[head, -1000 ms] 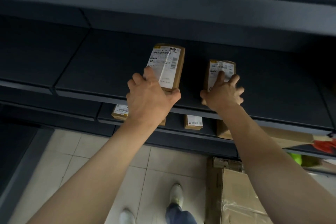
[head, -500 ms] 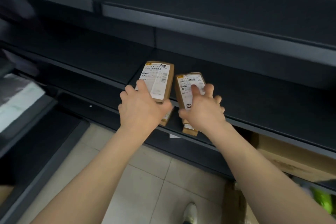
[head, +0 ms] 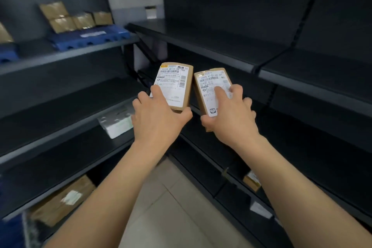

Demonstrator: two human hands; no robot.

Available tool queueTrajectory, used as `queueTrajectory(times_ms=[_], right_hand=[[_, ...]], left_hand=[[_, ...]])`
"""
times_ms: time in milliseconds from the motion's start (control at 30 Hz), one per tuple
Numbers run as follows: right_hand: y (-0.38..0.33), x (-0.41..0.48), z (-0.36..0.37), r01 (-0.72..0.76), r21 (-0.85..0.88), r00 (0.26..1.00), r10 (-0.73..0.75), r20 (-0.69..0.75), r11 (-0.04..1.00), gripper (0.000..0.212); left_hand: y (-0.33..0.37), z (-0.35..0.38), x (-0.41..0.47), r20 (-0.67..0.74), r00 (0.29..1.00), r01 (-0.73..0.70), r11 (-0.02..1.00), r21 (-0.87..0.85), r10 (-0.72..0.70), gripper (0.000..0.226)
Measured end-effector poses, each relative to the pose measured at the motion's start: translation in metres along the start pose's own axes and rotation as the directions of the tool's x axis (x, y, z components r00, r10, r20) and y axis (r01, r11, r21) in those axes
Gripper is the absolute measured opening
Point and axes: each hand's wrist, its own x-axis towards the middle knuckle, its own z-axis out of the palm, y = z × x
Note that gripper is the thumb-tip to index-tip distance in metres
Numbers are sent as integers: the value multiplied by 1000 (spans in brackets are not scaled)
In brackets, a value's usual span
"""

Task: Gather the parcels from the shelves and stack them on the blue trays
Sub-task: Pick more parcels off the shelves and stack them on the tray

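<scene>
Two dark shelf units (head: 314, 70) meet at a corner, with pale tiled floor (head: 171, 207) open between them. On the left unit's upper shelf sits a blue tray (head: 88, 37) stacked with brown parcels (head: 66, 18); a white package (head: 117, 124) lies lower down, a large carton (head: 60, 201) lower still. Left hand (head: 159, 119) grips one labelled parcel (head: 175, 84), right hand (head: 231, 119) grips another (head: 213, 88), both held in mid-air, nearly touching, clear of every shelf edge.
</scene>
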Motion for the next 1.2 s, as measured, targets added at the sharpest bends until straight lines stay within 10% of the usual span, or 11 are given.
queueTrajectory(times_ms=[600,1200], right_hand=[[-120,203,16,409,138,912,-404,-67,902,71],[-225,349,65,473,171,881,-465,-88,864,68]], left_hand=[[-58,-32,168,-298,906,344,933,103,-301,80],[-132,-26,329,-410,860,371,924,94,-304,80]])
